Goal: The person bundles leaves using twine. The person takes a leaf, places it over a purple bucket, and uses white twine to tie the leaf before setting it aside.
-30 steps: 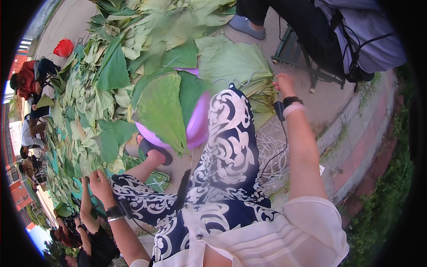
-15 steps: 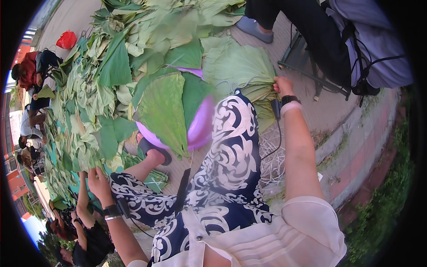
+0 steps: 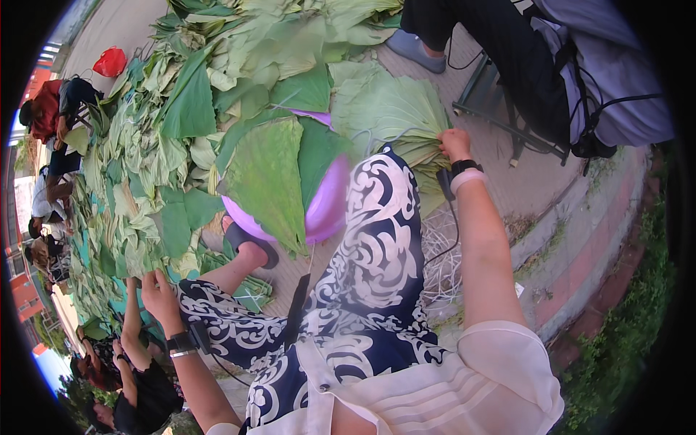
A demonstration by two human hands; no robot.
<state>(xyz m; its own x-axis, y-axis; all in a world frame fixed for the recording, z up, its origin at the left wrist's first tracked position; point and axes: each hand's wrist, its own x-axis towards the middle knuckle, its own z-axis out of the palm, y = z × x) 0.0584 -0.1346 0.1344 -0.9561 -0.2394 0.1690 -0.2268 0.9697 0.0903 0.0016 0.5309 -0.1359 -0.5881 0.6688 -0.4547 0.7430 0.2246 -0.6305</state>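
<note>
My right hand (image 3: 455, 145) is closed around the gathered, pointed ends of a stack of fan-shaped lotus leaves (image 3: 388, 109), which spreads to the left from it. My left hand (image 3: 160, 296) is raised at the near edge of a large leaf heap (image 3: 138, 210), fingers curled at a leaf (image 3: 148, 259); its grip is partly hidden. Between the hands, a folded green leaf (image 3: 264, 177) lies over a purple basin (image 3: 330, 203) in front of my knee. Darker green leaves lie beneath and beside it.
Another person's hand (image 3: 132, 284) is right beside my left hand. White string (image 3: 444, 264) lies tangled beside my right leg. A person in dark trousers (image 3: 500, 51) sits on a folding stool (image 3: 482, 101) at far right. More people and a red bag (image 3: 109, 62) are at far left.
My right hand has shifted slightly left with the leaf ends in its grip. My left hand has barely moved. The folded leaf over the basin stays where it was.
</note>
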